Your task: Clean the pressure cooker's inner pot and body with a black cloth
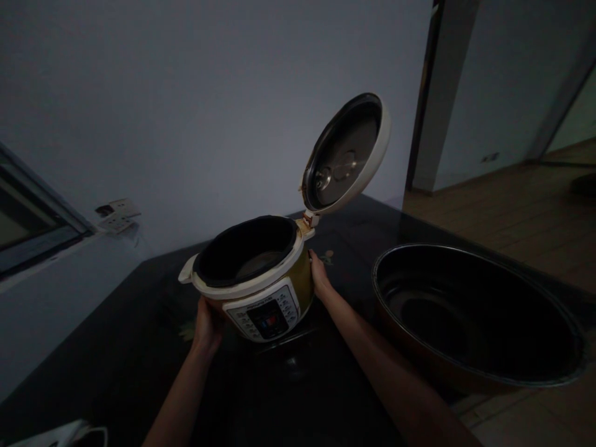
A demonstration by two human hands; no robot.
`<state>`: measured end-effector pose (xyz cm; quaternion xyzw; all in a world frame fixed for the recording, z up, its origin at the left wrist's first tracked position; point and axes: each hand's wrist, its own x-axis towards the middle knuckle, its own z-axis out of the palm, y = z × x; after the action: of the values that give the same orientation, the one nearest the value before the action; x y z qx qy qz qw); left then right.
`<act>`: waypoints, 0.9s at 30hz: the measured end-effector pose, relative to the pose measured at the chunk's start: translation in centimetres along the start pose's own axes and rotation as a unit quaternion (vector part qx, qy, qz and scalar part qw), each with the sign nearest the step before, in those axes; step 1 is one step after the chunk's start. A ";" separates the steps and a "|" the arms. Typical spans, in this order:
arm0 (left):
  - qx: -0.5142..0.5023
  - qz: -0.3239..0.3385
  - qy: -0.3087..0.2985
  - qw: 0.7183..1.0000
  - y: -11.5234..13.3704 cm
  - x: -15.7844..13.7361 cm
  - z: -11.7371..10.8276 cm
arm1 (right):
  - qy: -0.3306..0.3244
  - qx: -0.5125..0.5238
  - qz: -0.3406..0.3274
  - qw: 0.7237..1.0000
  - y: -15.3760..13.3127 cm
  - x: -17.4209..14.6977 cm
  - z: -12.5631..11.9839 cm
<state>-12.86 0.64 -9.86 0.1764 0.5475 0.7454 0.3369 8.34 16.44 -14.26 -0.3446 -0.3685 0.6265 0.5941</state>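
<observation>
An electric pressure cooker [305,279] with a white rim, a yellow-green body and a front control panel [265,313] is tilted a little over the dark tabletop. Its round lid [347,155] stands raised on a hinge at the right, inner side facing left. Inside sits a dark inner pot [249,248]. My left hand [206,326] grips the lower left side of the body, fingers partly hidden beneath it. On the right side, my right hand [319,273] holds the body, with most fingers behind it.
A large dark pot [465,298] stands close to my right forearm. The black table [153,292] meets a pale wall with sockets [117,214] at the left. Part of a white object [53,434] shows at the lower left. Beyond the table lies a tiled floor [493,211].
</observation>
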 end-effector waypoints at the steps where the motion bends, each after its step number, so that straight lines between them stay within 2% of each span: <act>1: -0.002 -0.004 -0.002 1.000 0.0 -0.1 0.0 | 0.001 -0.015 -0.011 1.000 -0.3 -0.2 0.1; 4: -0.009 -0.001 0.007 1.000 -0.2 -0.7 0.3 | 0.002 -0.066 -0.058 0.996 -1.1 -1.0 0.4; 7: -0.016 0.031 0.023 0.999 -0.9 -1.3 0.6 | -0.009 -0.109 -0.104 0.989 -1.5 -3.1 0.7; 12: -0.001 0.076 0.033 0.997 -2.3 -2.2 0.7 | -0.048 -0.180 -0.156 0.970 -1.5 -10.5 0.3; 16: 0.040 0.147 0.033 0.988 -2.6 -2.9 0.4 | -0.112 -0.304 -0.265 0.908 -2.2 -14.8 0.6; 18: 0.061 0.186 0.049 0.979 -2.6 -3.5 0.2 | -0.119 -0.309 -0.307 0.892 -3.1 -14.8 1.3; 21: 0.087 0.220 0.073 0.969 -2.6 -4.5 -0.1 | -0.085 -0.291 -0.341 0.890 -4.3 -12.7 2.3; 24: 0.127 0.220 0.077 0.964 -2.8 -5.0 -0.7 | -0.056 -0.281 -0.341 0.895 -4.6 -10.0 2.5; 27: 0.167 0.210 0.081 0.960 -3.1 -5.0 -1.1 | -0.058 -0.278 -0.313 0.906 -3.7 -9.5 1.9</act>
<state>-9.05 -3.13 -12.58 0.2799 0.6407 0.7088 0.0931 9.03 6.91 -10.16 -0.3254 -0.6505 0.2999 0.6173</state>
